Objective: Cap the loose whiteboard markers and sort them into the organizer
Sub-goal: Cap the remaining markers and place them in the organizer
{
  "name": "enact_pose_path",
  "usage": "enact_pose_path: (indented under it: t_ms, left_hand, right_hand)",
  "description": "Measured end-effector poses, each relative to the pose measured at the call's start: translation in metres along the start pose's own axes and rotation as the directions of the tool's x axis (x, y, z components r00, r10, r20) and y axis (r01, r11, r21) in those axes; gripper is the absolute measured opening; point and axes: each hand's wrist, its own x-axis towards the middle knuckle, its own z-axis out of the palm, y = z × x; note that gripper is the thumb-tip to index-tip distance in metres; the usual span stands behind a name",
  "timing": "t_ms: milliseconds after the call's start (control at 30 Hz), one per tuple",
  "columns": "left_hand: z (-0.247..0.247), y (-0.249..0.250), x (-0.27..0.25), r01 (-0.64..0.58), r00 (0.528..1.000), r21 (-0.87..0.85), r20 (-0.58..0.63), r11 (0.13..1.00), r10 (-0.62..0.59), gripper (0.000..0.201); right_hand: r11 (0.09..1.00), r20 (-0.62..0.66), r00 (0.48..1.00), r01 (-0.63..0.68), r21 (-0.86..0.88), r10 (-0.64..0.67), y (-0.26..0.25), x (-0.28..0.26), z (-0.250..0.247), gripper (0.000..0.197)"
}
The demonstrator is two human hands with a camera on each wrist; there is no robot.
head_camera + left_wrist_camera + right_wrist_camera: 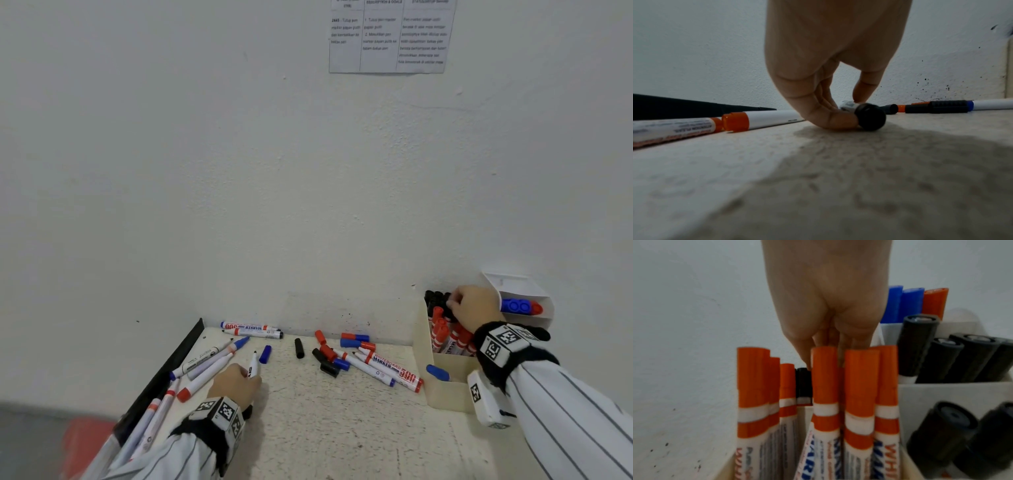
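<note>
My left hand point(249, 371) rests low on the table and pinches an uncapped black marker point(254, 363) that lies flat; its black butt end point(871, 119) shows between thumb and finger of that hand point(851, 110). My right hand point(451, 303) reaches into the cream organizer point(445, 394) at the right, fingers curled on a black-capped marker point(803, 382) at the back. Red-capped markers point(861, 378) hide the fingertips of this hand point(824, 353). Black-capped markers point(918, 345) and blue caps point(910, 303) stand in other compartments.
Loose caps lie mid-table: a blue one point(265, 354), a black one point(299, 347) and a mixed pile point(332, 353) beside two uncapped markers point(394, 371). More uncapped markers point(205, 366) lie left by a black edge strip point(171, 366). Two markers point(251, 329) lie against the wall.
</note>
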Motion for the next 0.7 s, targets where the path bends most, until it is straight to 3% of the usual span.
enact_pose_path:
  t_ms: [100, 200, 300, 433, 533, 633, 700]
  left_hand:
    - [0.0, -0.001, 0.0, -0.013, 1.0, -0.018, 0.01, 1.0, 0.013, 0.035]
    - [-0.002, -0.005, 0.001, -0.019, 0.999, -0.075, 0.032, 0.997, 0.021, 0.038]
    - [-0.004, -0.008, 0.002, -0.009, 0.999, -0.159, 0.036, 0.987, 0.015, 0.03]
    - [-0.009, -0.009, -0.003, -0.007, 1.0, -0.23, -0.014, 0.973, 0.004, 0.012]
    - [-0.013, -0.013, -0.004, -0.014, 0.999, -0.252, -0.031, 0.968, 0.006, 0.02]
    - [-0.015, -0.019, -0.004, -0.003, 1.0, -0.29, -0.008, 0.957, 0.001, 0.024]
    - [-0.017, -0.025, -0.006, 0.003, 1.0, -0.286, 0.002, 0.958, -0.002, 0.029]
  right_hand:
    - [0.993, 0.034, 0.999, 0.008, -0.12, -0.004, -0.008, -0.003, -0.003, 0.026]
    - [0.995, -0.043, 0.999, -0.002, -0.105, -0.003, -0.013, -0.003, -0.01, 0.024]
    - [0.99, -0.169, 0.985, 0.038, 0.138, -0.014, -0.031, -0.008, -0.019, 0.016]
    - [0.871, -0.184, 0.97, 0.228, 0.435, -0.162, -0.075, -0.014, -0.02, 0.012]
    - [0.853, 0.137, 0.945, 0.199, 0.483, -0.298, -0.104, -0.03, 0.003, 0.012]
    - [0.911, 0.527, 0.776, 0.145, 0.386, -0.346, -0.122, -0.052, 0.046, 0.026]
    - [0.947, 0.645, 0.694, 0.217, 0.236, -0.32, -0.129, -0.067, 0.073, 0.039]
